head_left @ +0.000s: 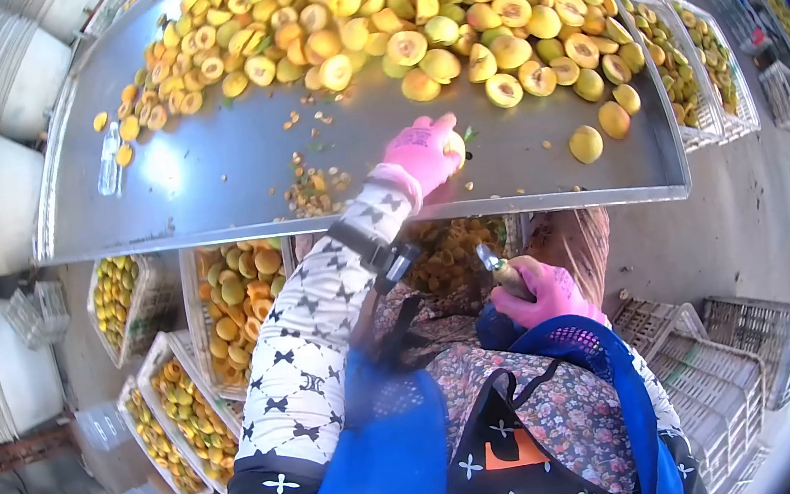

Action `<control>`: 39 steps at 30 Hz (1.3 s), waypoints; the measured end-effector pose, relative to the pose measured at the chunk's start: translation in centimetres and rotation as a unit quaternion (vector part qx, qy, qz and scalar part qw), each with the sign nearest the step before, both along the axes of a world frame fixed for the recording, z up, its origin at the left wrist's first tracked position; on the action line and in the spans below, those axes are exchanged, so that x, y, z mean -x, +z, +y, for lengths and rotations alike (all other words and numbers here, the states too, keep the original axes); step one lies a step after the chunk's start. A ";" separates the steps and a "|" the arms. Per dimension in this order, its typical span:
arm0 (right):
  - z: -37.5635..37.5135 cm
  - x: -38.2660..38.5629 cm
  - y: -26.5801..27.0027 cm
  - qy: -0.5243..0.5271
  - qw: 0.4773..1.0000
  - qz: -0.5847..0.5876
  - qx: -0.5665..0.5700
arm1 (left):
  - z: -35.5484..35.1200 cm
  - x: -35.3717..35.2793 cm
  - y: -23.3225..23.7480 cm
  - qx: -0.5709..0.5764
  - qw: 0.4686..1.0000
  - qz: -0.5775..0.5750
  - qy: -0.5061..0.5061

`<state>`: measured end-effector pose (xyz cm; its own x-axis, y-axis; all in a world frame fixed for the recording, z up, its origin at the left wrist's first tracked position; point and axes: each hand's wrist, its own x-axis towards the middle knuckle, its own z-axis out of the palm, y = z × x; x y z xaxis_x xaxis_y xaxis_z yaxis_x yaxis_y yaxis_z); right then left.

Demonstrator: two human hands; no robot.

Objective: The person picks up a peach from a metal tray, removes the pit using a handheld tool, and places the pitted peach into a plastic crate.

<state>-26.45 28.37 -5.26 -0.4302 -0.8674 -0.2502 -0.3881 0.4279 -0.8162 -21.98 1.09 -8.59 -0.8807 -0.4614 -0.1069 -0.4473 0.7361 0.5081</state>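
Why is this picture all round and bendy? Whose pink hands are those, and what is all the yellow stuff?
There is only one picture. It comes from a little camera worn on a person's head, looking down at their own hands, and its wide lens bends the edges. There is no machine here, just two hands in pink gloves. The left hand reaches onto the shiny metal table and closes round a yellow round fruit. The right hand is near the body and grips a small tool with a metal blade. On the table lies a heap of yellow fruits, many cut open, plus little scraps. Lower down stand white crates filled with more fruit.
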 end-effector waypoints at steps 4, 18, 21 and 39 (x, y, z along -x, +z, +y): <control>0.2 1.8 1.0 -0.080 0.991 -0.107 0.022 | -0.1 -2.6 0.2 -0.273 0.961 0.013 0.053; -7.4 -0.6 1.9 -0.080 0.982 -0.118 0.121 | 10.2 -9.0 5.0 -0.369 0.851 0.358 0.105; -7.3 -0.3 1.0 -0.070 0.981 -0.100 0.149 | 11.6 -7.9 4.9 -0.576 0.681 0.409 0.191; -5.4 -1.3 0.7 0.085 0.933 0.280 0.208 | 10.4 -9.3 5.8 -0.564 0.660 0.445 0.220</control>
